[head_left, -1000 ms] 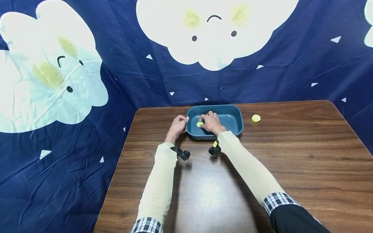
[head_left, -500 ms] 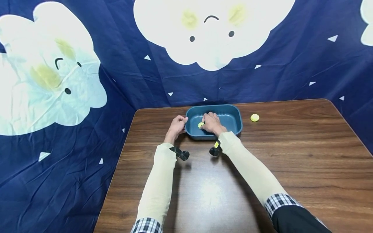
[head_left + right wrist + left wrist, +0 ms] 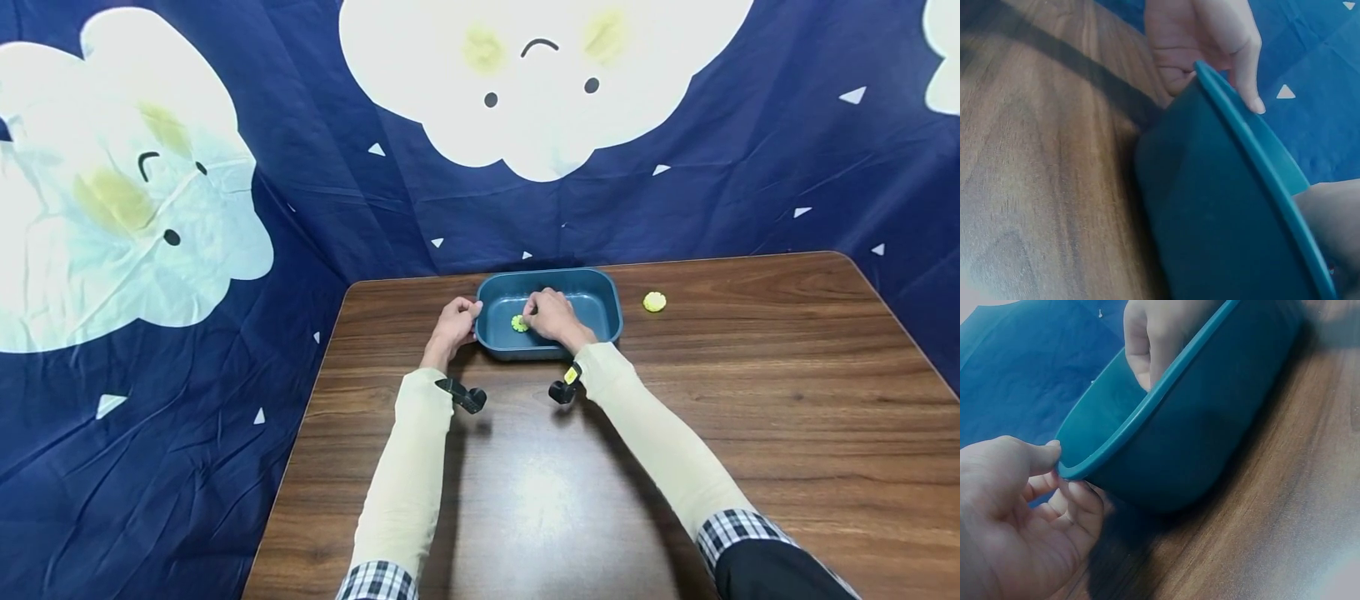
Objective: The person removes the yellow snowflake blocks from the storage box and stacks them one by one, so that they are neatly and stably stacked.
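A teal rectangular plastic basin (image 3: 547, 353) with rounded corners stands at the table's back edge. My left hand (image 3: 456, 323) holds its left end, thumb (image 3: 1047, 456) at the rim and fingers curled against the outside. Inside the basin, toward the left, lies a small yellow-green round piece with a scalloped edge (image 3: 520, 323). My right hand (image 3: 553, 317) is down in the basin just right of that piece, its fingertips close by and apparently holding nothing. In the left wrist view those fingers (image 3: 1163, 347) point down behind the rim; the basin wall hides their tips.
A second yellow scalloped piece (image 3: 655, 302) lies on the wooden table (image 3: 750, 375) right of the basin. A dark blue cloth (image 3: 630, 217) with white clouds hangs behind and to the left. Black wrist cameras (image 3: 469, 398) sit on both wrists.
My right hand has let go of the yellow-green piece and shifted slightly right, leaving it fully visible on the basin floor. The left hand stays at the rim.
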`<state>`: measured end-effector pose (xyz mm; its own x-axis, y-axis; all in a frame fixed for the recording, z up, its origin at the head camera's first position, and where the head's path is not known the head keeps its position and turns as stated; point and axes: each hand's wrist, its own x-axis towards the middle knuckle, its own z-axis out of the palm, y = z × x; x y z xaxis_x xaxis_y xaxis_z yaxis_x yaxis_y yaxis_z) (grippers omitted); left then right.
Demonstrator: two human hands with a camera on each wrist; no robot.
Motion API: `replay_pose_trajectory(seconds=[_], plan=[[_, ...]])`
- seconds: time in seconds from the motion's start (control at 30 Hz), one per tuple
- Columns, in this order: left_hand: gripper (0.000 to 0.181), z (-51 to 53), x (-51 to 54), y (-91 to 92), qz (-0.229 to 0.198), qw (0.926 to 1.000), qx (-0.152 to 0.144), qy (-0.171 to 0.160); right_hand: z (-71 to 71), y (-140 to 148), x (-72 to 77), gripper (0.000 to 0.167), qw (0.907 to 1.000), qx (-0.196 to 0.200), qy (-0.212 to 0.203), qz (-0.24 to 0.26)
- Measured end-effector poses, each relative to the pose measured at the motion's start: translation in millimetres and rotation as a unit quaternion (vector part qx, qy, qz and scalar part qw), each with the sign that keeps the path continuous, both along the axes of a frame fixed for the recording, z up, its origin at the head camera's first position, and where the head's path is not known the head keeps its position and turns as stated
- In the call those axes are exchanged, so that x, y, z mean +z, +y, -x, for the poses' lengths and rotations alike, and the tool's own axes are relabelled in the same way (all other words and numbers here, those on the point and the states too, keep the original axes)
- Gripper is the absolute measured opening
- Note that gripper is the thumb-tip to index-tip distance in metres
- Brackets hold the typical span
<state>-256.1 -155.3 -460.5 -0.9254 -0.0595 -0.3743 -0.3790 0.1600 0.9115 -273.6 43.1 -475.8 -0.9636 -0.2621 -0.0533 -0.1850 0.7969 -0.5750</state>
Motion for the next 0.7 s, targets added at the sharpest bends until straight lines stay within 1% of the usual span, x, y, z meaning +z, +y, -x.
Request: replay_pose_trajectory(seconds=[0.07, 0.1, 0.3, 0.33, 0.47, 0.7], plan=[[0.020, -0.4, 0.1, 0.6, 0.000, 1.0000, 0.001, -0.001, -1.6, 4, 2.6, 0.009, 0.9999, 0.001, -0.001, 0.013], [0.020, -0.4, 0.1, 0.8, 0.000, 1.0000, 0.002, -0.002, -2.6, 5, 3.3, 0.010, 0.9998, 0.002, 0.010, 0.019], [0.020, -0.2, -0.4, 0.9, -0.003, 1.0000, 0.003, -0.001, -7.6, 16, 11.2, 0.014, 0.9981, -0.005, 0.014, 0.060], [0.020, 0.0, -0.5, 0.7, -0.002, 1.0000, 0.003, -0.001, -8.6, 17, 13.5, 0.014, 0.9977, -0.007, 0.004, 0.068], [0.020, 0.6, -1.1, 0.3, -0.001, 1.0000, 0.001, -0.002, -12.3, 25, 18.1, 0.016, 0.9952, -0.012, 0.012, 0.097], [0.020, 0.0, -0.4, 1.0, 0.008, 1.0000, 0.000, -0.001, -16.8, 43, 28.3, 0.017, 0.9902, -0.043, 0.030, 0.129]])
